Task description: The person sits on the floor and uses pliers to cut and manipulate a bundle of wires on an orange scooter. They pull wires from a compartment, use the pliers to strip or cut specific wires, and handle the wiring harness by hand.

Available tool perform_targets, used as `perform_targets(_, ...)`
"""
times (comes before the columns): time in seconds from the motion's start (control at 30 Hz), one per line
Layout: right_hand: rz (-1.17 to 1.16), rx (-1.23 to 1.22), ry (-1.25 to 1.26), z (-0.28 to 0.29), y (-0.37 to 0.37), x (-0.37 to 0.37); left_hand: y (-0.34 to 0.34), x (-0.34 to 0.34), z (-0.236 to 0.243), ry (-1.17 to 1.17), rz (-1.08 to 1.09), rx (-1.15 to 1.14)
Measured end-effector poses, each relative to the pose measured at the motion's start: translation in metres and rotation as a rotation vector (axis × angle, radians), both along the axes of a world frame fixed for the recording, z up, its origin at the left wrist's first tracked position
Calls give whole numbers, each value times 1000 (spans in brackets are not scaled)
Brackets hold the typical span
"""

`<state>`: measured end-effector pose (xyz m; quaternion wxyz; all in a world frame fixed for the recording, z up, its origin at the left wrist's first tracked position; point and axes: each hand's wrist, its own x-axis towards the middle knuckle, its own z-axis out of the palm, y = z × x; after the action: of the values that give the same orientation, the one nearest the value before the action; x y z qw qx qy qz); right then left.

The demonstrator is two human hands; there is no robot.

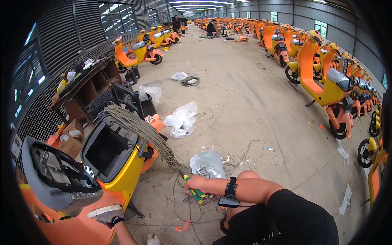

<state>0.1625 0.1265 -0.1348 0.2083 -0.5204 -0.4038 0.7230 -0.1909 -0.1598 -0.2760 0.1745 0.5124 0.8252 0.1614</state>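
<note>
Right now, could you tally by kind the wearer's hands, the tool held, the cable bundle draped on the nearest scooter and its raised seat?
Hands: 2 (left hand, right hand)
Green-and-yellow-handled tool: 1
Cable bundle: 1
Raised seat: 1
Total: 5

right arm (255, 188): elbow bent, pointing left | right hand (196, 182): bare, curled tight | left forearm (124, 235): lower edge | left hand (107, 214): gloved, grip unclear
</note>
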Motion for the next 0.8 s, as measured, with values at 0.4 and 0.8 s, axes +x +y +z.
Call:
perform_targets(0.4,625,216,98,55,-49,54,19,146,277,-1045,-140,172)
perform_targets(0.8,722,700,49,68,-131,21,9,201,195,-428,-87,543)
